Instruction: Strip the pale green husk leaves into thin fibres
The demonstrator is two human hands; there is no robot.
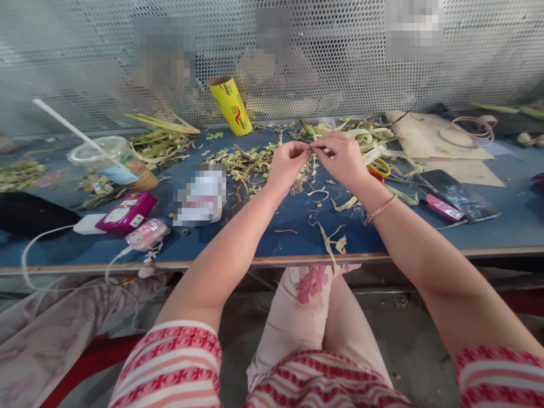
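Note:
My left hand [291, 161] and my right hand [342, 158] meet fingertip to fingertip above the table. Each is closed in a pinch, and what lies between the fingertips is too small to make out. Pale, thin plant bits show just beneath them. A heap of dry yellow-green plant pieces [244, 164] spreads beside my left hand. Longer pale leaf strips [374, 136] lie behind my right hand. Scissors with yellow and red handles [378, 169] are partly hidden by my right wrist. A curled dry strip [329, 241] rests near the table's front edge.
On the blue table [238, 243] stand a yellow cardboard tube [232, 107] and a tilted cup with straw [114, 161]. A purple pack [127, 212], cabled pink device [147, 234], dark phone [459, 195] and brown paper [433, 136] lie around. Perforated metal sheet [340, 73] closes the back.

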